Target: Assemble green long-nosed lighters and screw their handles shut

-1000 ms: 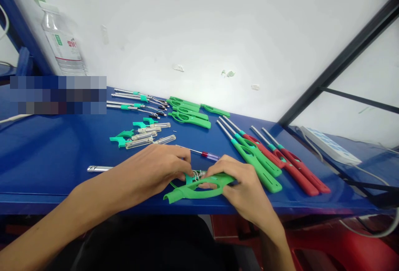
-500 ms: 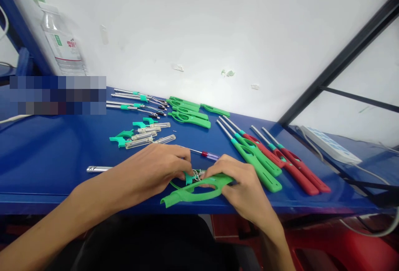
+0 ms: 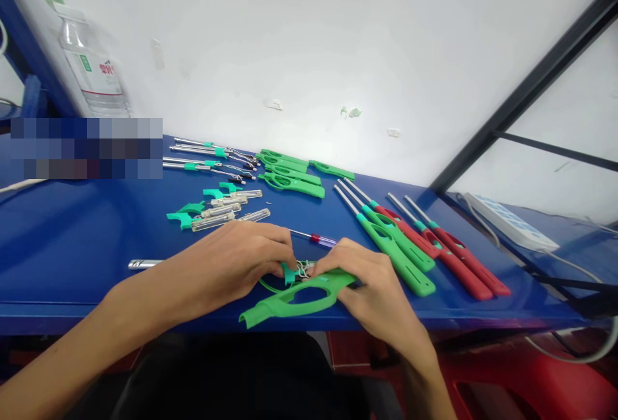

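My right hand [image 3: 369, 281] is closed round the grip end of a green lighter casing half [image 3: 290, 306], its trigger loop facing me. My left hand [image 3: 251, 256] pinches a lighter's metal tube [image 3: 145, 264] by its teal collar [image 3: 290, 274]; the tube's tip sticks out left past my forearm. Thin wires [image 3: 303, 269] curl between both hands, over the second casing half, which is mostly hidden. Just beyond my fingers lies a screwdriver [image 3: 322, 240] with a red and clear handle.
Clear fuel tanks [image 3: 221, 211] with teal triggers lie mid-left. Behind them are wired metal tubes [image 3: 197, 149] and green casing halves [image 3: 292, 178]. Assembled green lighters [image 3: 398, 259] and red lighters [image 3: 458, 265] lie right. A power strip [image 3: 512, 220] and a water bottle [image 3: 94, 66] stand at the sides.
The free end of the green casing half has swung slightly down and left, toward me. Both hands keep their hold, and the view has shifted a little.
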